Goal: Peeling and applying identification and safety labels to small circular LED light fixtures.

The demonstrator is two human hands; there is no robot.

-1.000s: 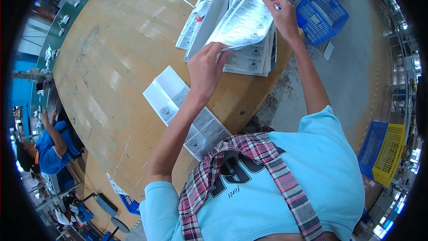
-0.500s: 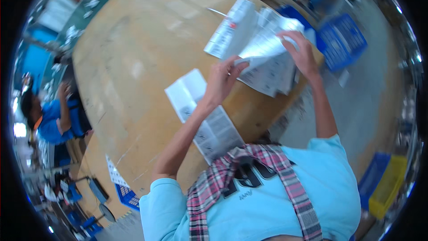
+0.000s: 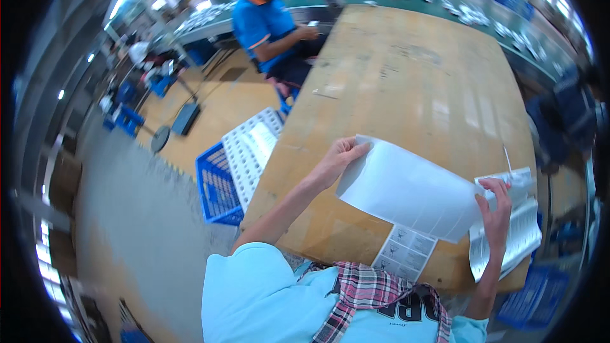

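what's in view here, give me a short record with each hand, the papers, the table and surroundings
left hand: grips the left end of a white sheet
right hand: at the sheet's right end, grip unclear
other papers: printed paper partly hidden by the sheet; paper pile at right
surface: wooden table
left of table: blue basket, white board with holes, seated co-worker

A wide, bare stretch of wooden desk [image 3: 413, 70] lies open beyond a raised white sheet [image 3: 413, 184], which spans the near middle from left hand [image 3: 343, 157] to right hand [image 3: 497, 208]. Papers [image 3: 511, 235] crowd the right corner; a blue basket [image 3: 213, 181] and white perforated board [image 3: 236, 147] block the left edge.
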